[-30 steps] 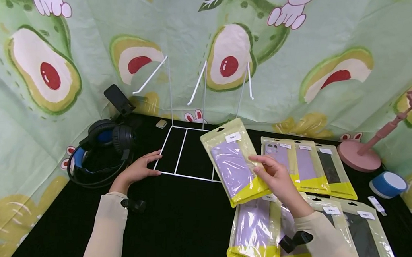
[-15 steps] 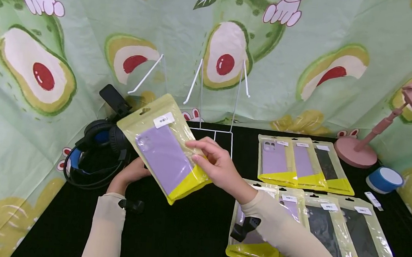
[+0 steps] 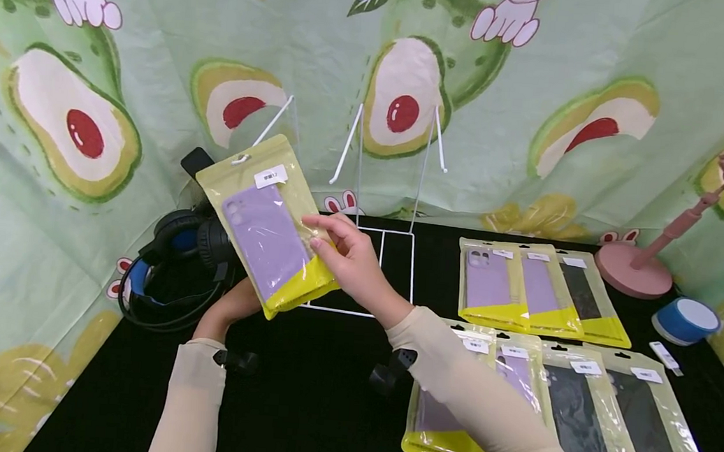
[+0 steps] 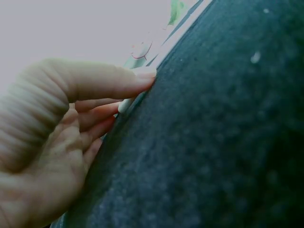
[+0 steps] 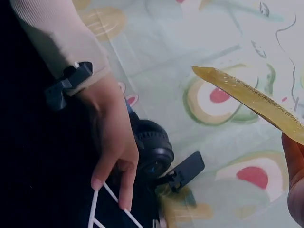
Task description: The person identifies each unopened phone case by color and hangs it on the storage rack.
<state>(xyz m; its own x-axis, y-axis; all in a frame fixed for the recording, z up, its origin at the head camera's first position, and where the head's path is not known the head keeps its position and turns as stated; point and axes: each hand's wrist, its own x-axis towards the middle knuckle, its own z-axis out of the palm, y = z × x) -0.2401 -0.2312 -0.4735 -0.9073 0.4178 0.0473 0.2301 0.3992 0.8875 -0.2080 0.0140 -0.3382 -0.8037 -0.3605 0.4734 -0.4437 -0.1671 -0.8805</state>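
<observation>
My right hand (image 3: 353, 262) pinches the lower right edge of a bagged purple phone case (image 3: 265, 237), a clear-and-yellow pouch tilted to the left. At the pouch's hang hole, the white tip of the left hook (image 3: 273, 120) shows through. That hook belongs to a white wire display rack (image 3: 412, 271) on the black table. Behind the pouch, my left hand (image 3: 235, 309) is partly hidden in the head view. Its thumb and fingers hold the front left corner of the rack's base, as the right wrist view shows. The right wrist view catches the pouch's yellow bottom edge (image 5: 251, 97).
Several bagged phone cases (image 3: 490, 284), purple and black, lie in two rows at the right. Black headphones (image 3: 187, 242) sit left of the rack. A pink phone stand (image 3: 639, 266), a blue-and-white round object (image 3: 686, 321) and a small white stick (image 3: 666, 358) stand far right.
My right hand has carried the bagged phone case leftward from the right side of the rack, then up to the left hook. My left hand stays at the rack's corner.
</observation>
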